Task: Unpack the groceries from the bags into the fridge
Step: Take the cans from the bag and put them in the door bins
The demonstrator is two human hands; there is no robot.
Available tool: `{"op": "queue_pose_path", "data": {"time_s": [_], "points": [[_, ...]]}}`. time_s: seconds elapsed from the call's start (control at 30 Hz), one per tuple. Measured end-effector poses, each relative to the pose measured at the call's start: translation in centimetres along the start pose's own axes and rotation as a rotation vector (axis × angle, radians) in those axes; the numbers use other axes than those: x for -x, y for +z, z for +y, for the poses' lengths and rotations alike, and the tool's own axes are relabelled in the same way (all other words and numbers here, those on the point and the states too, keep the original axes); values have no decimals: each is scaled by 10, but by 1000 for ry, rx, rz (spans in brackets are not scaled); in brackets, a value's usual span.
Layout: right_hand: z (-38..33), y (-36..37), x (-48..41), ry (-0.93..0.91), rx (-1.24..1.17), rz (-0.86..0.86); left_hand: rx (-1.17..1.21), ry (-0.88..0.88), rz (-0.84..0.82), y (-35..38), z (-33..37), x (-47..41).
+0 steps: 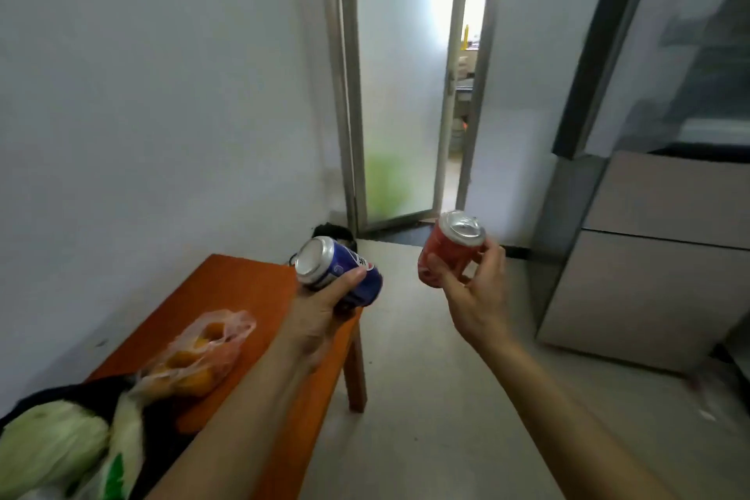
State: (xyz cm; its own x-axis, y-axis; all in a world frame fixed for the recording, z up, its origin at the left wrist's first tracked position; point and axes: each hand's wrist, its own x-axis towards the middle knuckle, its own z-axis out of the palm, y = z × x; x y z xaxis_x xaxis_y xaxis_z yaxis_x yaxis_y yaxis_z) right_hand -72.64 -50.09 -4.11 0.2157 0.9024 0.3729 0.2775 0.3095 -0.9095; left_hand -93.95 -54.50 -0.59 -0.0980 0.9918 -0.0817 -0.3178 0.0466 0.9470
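Observation:
My left hand [324, 308] grips a blue soda can [337, 268], tilted, above the far end of the orange table [227, 288]. A red soda can [450, 248] sits in the grip of my right hand [470, 296], held over the floor, its silver top facing up. The fridge [657, 256] stands at the right with its grey lower drawers shut and its upper door swung open. On the table lie a clear plastic bag of oranges [199, 353] and, at the lower left, a dark bag [81, 390] with a pale green cabbage [48, 442].
A frosted glass door [397, 93] stands ajar straight ahead, with bright light beyond it. A dark object [332, 233] lies on the floor by the door frame. White wall runs along the left. Pale floor stretches between the table and fridge.

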Motion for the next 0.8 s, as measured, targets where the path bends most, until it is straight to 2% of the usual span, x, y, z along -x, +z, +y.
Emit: {"op": "queue_pose_path", "data": {"time_s": [0.13,0.3,0.4,0.63,0.8], "points": [[40,-120,-40,34,41,213,-119,6,-63,130,-42,-44],[82,-274,-91,62,191,372,-170,104,-182,295,-81,-79],[95,-344,-122,76,229,469,-224,149,-247,367,-97,-90],[117,-441,-191,-33,220,515,-356,388,-332,493,-97,-130],[142,-481,-261,-97,199,501,-331,523,-293,557,-93,-187]]}}
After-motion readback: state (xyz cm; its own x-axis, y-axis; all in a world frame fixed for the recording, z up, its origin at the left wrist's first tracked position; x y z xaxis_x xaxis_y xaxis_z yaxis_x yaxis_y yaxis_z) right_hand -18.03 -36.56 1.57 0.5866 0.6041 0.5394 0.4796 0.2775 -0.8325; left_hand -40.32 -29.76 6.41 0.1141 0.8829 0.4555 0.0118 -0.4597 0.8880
